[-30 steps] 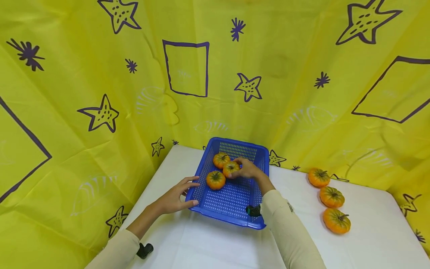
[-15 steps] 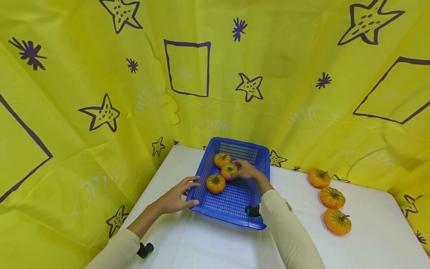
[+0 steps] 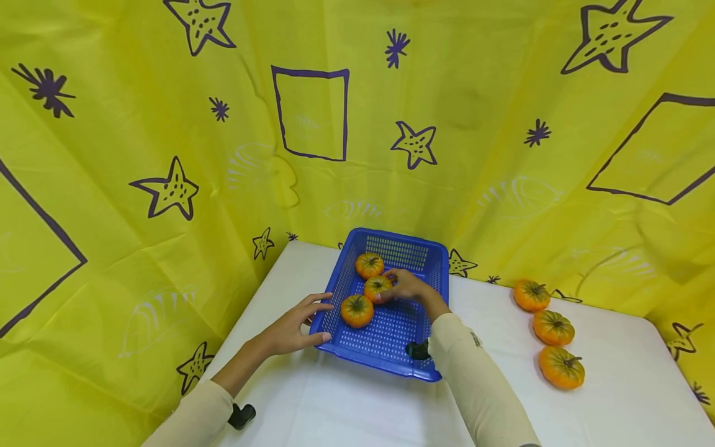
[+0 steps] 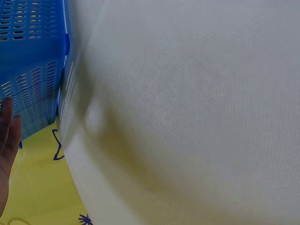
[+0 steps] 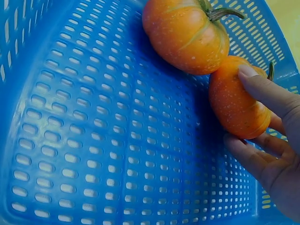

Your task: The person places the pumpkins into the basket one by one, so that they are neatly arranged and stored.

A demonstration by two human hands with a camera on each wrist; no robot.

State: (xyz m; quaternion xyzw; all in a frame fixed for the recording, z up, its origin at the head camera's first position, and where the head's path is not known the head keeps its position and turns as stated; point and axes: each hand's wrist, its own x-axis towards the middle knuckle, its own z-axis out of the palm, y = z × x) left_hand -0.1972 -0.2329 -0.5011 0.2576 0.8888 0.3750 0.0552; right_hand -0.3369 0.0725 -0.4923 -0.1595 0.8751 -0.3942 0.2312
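A blue plastic basket [image 3: 385, 341] with perforated walls stands on the white table and has three small orange pumpkins in it. My right hand [image 3: 406, 285] grips the middle pumpkin [image 3: 377, 288], thumb on one side and fingers on the other. In the right wrist view this pumpkin [image 5: 236, 101] sits against the front pumpkin [image 5: 187, 35]. Behind it lies the back pumpkin [image 3: 369, 266]. My left hand [image 3: 290, 329] rests at the basket's left rim, its fingers spread and fairly straight. The left wrist view shows fingers [image 4: 14, 133] of that hand beside the basket's wall [image 4: 35, 89].
Three more orange pumpkins, the nearest one [image 3: 561, 367] included, lie in a row on the table [image 3: 620, 372] to the right of the basket. A yellow patterned curtain [image 3: 363, 186] hangs behind and along the sides of the table.
My right hand has moved the middle pumpkin slightly left and toward me, against the front pumpkin, which has shifted a little toward me as well. My left hand has stayed at the rim.
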